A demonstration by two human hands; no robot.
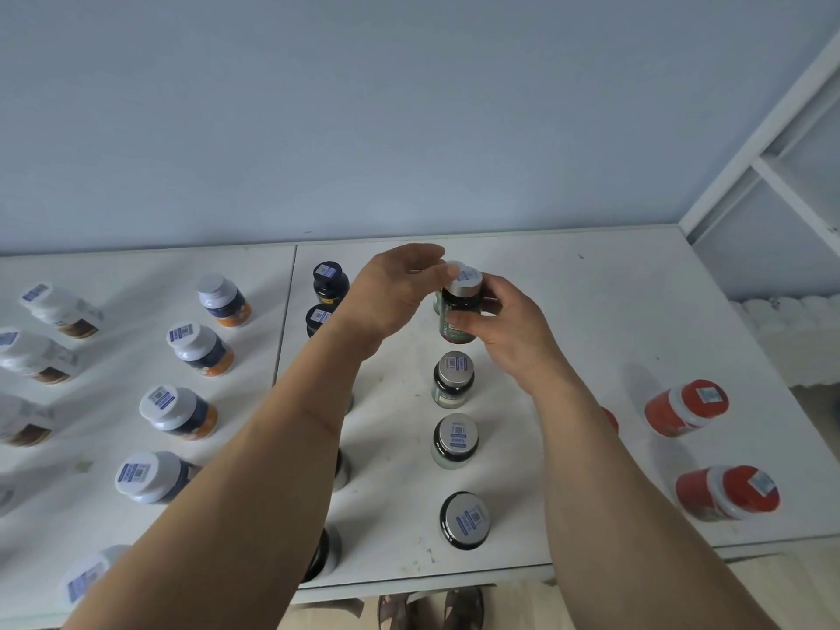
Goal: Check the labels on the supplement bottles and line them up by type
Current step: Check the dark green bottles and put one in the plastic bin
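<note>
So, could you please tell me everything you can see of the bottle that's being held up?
The held bottle is dark, glossy and plastic-looking, with a silver cap bearing a small white-and-blue code sticker and a greenish label round its body. It is roughly upright, at the far end of a column of matching bottles on the white table. The right hand grips its body; the left hand has fingertips at the cap.

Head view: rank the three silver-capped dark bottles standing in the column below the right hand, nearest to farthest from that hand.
From the right hand:
1. Top silver-capped bottle, just below the hand.
2. Middle silver-capped bottle, further down the column.
3. Bottom silver-capped bottle, by the table's front edge.
</note>
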